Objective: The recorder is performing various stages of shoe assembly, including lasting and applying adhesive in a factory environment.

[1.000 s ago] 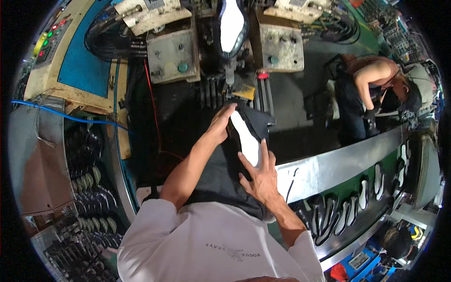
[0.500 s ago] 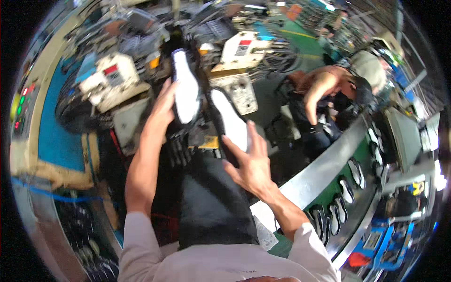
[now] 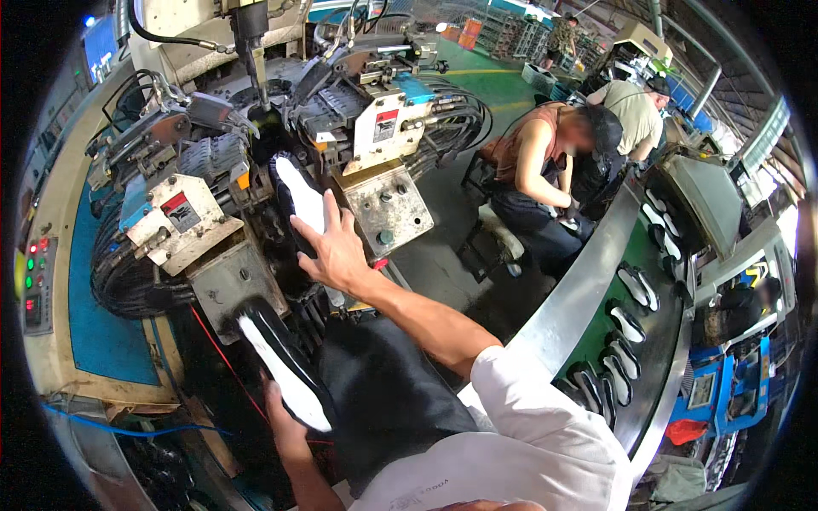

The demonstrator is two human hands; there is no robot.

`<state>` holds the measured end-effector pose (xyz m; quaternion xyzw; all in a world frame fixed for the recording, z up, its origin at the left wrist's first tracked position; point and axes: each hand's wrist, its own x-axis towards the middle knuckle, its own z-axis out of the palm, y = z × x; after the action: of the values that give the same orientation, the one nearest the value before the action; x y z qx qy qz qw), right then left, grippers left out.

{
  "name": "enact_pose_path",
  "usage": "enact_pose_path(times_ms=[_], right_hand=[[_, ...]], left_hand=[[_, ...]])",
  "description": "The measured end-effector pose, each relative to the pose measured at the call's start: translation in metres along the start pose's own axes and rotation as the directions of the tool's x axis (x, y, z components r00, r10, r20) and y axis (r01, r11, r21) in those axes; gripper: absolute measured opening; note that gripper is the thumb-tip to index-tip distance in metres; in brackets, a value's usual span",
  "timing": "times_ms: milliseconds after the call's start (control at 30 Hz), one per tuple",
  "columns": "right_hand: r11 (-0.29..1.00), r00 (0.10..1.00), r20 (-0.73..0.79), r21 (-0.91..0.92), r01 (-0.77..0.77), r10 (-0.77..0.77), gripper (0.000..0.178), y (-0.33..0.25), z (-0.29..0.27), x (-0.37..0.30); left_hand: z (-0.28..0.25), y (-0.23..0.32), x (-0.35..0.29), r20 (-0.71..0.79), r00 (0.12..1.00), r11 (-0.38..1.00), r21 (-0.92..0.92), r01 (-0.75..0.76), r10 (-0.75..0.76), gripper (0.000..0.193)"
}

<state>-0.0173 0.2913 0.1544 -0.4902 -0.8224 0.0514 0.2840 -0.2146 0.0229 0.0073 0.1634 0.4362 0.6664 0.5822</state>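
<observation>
In my left hand [image 3: 285, 417] is a black shoe [image 3: 285, 370] with a white underside turned up. It is held low by my left thigh, its far end close to a metal box on the machine. Much of the left hand is hidden beneath this shoe. A second black shoe [image 3: 300, 194], white underside up as well, sits between the two halves of the machine [image 3: 260, 145]. My right hand [image 3: 336, 247] grips its near end, fingers and thumb spread across it. The far tip of that shoe lies under the machine's central vertical rod [image 3: 254, 64].
Machine control boxes [image 3: 388, 209] flank the middle, with bundled hoses. A lit button panel [image 3: 38, 285] stands at far left. To my right runs a metal-edged green conveyor [image 3: 588, 341] bearing several shoes. Beyond it, a seated co-worker [image 3: 545, 162] bends over a shoe.
My left hand has drawn one shoe out of the machine's middle, down and to the left. My right hand has moved the other shoe up and left into the machine. The view has steadied.
</observation>
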Motion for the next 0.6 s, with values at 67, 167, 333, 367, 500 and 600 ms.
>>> enact_pose_path(times_ms=[67, 167, 333, 367, 500, 600], right_hand=[[0.998, 0.998, -0.063, -0.059, 0.012, -0.015, 0.075, 0.002, 0.007, -0.008], [0.998, 0.998, -0.048, -0.061, 0.034, -0.037, 0.078, -0.018, 0.014, -0.006], [0.985, 0.974, -0.148, -0.03, 0.17, -0.173, 0.087, -0.01, 0.021, -0.028], [0.981, 0.97, -0.149, -0.019, 0.192, -0.193, 0.086, -0.003, 0.022, -0.034], [0.975, 0.963, -0.159, -0.003, 0.222, -0.22, 0.078, -0.001, 0.031, -0.04], [0.969, 0.956, -0.16, -0.032, 0.244, -0.246, 0.072, -0.015, 0.044, -0.031]], left_hand=[[0.012, -0.015, -0.031, -0.013, 1.0, 0.999, 0.027, 0.027, -0.026, 0.067], [-0.033, -0.065, -0.051, 0.014, 0.995, 0.993, 0.075, 0.095, -0.096, 0.067], [0.001, -0.08, -0.082, -0.107, 0.981, 0.967, 0.178, 0.182, -0.164, 0.069], [0.019, -0.071, -0.084, -0.085, 0.988, 0.959, 0.246, 0.143, -0.126, 0.067], [0.056, -0.043, -0.083, -0.121, 0.977, 0.905, 0.369, 0.211, -0.178, 0.071], [0.011, -0.075, -0.075, -0.031, 0.997, 0.94, 0.334, 0.074, -0.068, 0.069]])
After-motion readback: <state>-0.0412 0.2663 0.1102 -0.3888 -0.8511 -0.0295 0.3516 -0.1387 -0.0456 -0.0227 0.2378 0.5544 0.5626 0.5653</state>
